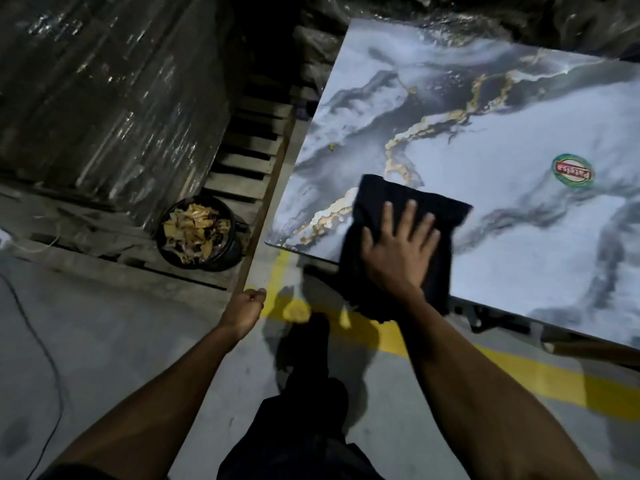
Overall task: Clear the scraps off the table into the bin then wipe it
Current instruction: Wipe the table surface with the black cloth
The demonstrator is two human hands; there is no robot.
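The wiping step is in hand. The right hand is pressing flat on one dark cloth, fingers straight and spread, so its grip is wide and holding nothing by curling; the cloth is lying on the near left corner of the marbled surface, with its near end hanging over the near edge. The left hand is hanging over the floor, left of the surface and apart from it, its fingers curled in; whether they are pinching anything I cannot tell.

The clearing looks done, judging by the surface: no scraps are showing on the part in view. One black bin is standing on the floor to the left of the surface, near a wooden pallet, and it is holding a heap of yellowish scraps, too tangled to count. One round green and red sticker is sitting on the surface, to the right of the cloth and well apart from it.

The next move probably calls for sweeping the cloth right and far across the unwiped area, keeping the palm flat so the cloth is not bunching up or slipping off the near edge.
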